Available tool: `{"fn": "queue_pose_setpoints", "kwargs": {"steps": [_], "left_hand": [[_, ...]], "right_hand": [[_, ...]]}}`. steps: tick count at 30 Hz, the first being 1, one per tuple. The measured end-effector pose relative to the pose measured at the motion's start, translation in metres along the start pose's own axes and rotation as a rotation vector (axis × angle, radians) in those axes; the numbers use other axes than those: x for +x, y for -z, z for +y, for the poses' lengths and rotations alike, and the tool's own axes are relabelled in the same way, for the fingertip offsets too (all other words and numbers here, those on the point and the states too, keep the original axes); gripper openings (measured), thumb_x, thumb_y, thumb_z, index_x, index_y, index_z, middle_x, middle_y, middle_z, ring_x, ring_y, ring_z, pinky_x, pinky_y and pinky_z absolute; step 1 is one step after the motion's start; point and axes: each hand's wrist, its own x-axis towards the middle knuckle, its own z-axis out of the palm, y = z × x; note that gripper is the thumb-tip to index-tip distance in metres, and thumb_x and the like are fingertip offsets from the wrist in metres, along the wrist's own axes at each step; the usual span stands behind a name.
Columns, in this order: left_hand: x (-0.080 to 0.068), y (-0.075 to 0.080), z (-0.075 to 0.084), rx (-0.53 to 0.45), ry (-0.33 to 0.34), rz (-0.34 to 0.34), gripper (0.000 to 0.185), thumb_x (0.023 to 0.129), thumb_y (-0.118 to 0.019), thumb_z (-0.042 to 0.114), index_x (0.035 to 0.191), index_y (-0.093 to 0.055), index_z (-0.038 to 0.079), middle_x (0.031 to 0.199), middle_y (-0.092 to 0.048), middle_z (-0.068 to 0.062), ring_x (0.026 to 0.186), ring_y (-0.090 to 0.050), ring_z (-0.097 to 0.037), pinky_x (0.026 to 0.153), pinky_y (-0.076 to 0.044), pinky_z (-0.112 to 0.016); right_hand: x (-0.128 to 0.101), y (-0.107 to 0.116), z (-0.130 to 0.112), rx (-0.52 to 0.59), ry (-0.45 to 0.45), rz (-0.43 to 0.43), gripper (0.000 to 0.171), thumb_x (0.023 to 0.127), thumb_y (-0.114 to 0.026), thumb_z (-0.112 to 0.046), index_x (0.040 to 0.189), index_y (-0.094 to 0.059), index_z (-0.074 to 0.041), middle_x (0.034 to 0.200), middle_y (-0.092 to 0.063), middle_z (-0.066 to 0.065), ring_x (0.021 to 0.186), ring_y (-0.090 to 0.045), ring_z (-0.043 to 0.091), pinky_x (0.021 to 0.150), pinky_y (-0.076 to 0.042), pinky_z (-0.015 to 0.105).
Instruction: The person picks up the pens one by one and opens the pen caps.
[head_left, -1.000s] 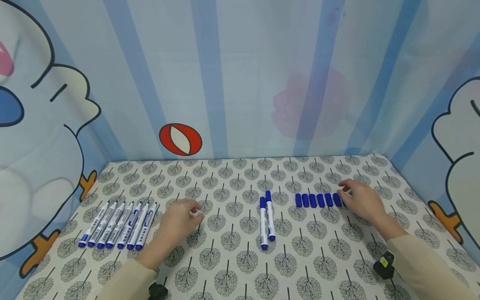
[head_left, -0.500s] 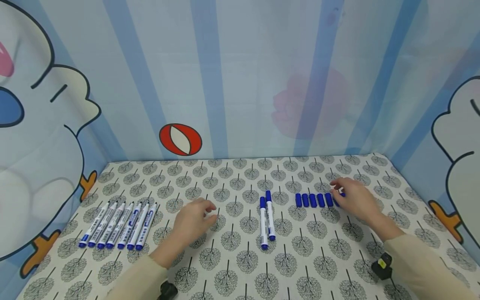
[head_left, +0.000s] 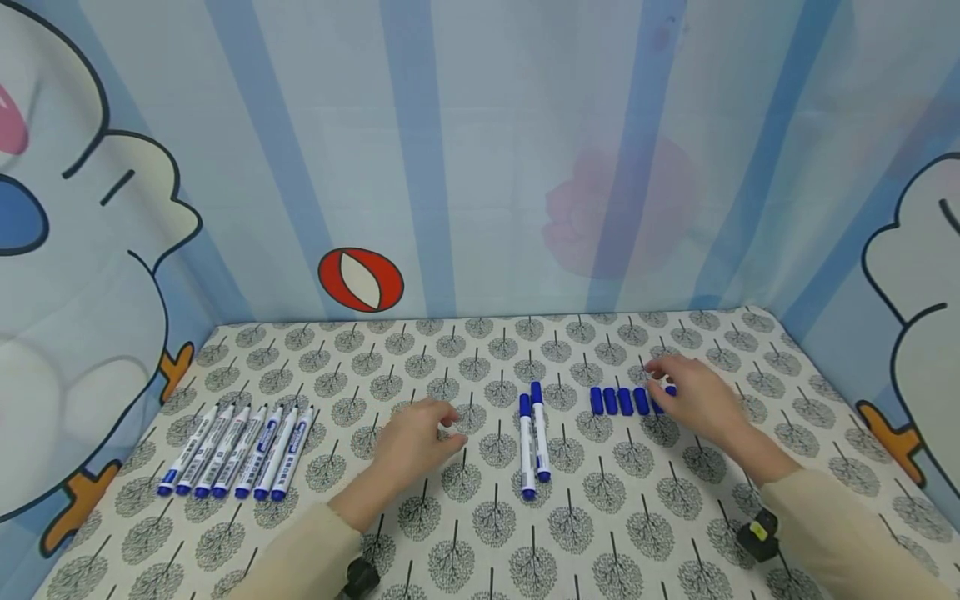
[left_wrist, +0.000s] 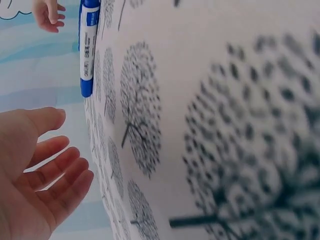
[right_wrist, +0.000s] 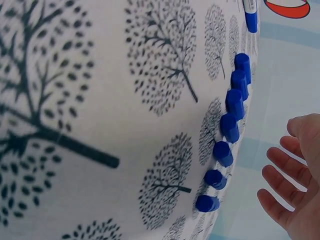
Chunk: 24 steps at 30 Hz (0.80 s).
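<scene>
1. Both hands have slid toward the middle of the tabletop [head_left: 480, 533] since a second ago. The left hand [head_left: 416, 446] has gone from near the row of markers toward the two markers in the middle, and the right hand [head_left: 693, 398] has gone along the row of caps toward their left end.
2. The left hand is open and holds nothing. Its fingers are loose and spread, as the left wrist view shows [left_wrist: 35, 180].
3. The right hand is open too. Its fingers are straight in the right wrist view [right_wrist: 295, 175], and it covers the right end of the blue caps [head_left: 619, 401]. I cannot tell if it touches one.
4. The blue caps lie side by side in a row, right of the middle, closer to the back edge.
5. Two capped markers [head_left: 533, 437] lie side by side in the middle of the tabletop, just right of the left hand.
6. Seven uncapped markers [head_left: 238, 450] lie in a tight row near the left edge.
</scene>
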Motion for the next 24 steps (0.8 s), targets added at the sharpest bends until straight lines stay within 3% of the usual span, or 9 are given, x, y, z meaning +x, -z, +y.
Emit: {"fn": "queue_pose_setpoints", "kwargs": {"steps": [10,19,24], "left_hand": [[0.008,-0.014,0.016,-0.017,-0.032,-0.041,0.032,0.074,-0.073,0.032,0.100,-0.068,0.013,0.094,-0.065,0.000,0.081,-0.061,-0.016,0.067,-0.050,-0.029],[0.013,-0.026,0.030,-0.060,-0.011,-0.084,0.035,0.076,-0.070,0.035,0.103,-0.066,0.013,0.093,-0.064,-0.001,0.074,-0.059,-0.014,0.056,-0.046,-0.025],[0.017,-0.028,0.036,-0.072,-0.005,-0.118,0.042,0.076,-0.069,0.039,0.106,-0.065,0.010,0.093,-0.062,-0.003,0.075,-0.057,-0.015,0.059,-0.046,-0.026]], "right_hand": [[0.002,0.002,-0.011,-0.012,0.059,0.036,0.023,0.085,-0.063,-0.019,0.105,-0.063,-0.007,0.096,-0.065,0.009,0.083,-0.061,0.026,0.063,-0.051,0.038],[0.004,0.002,-0.017,-0.011,0.097,0.040,0.023,0.084,-0.063,-0.020,0.104,-0.064,-0.008,0.098,-0.065,0.007,0.085,-0.061,0.024,0.063,-0.052,0.037],[0.004,0.002,-0.021,0.001,0.110,0.035,0.024,0.083,-0.064,-0.019,0.105,-0.064,-0.009,0.098,-0.065,0.006,0.087,-0.061,0.024,0.068,-0.052,0.039]]}}
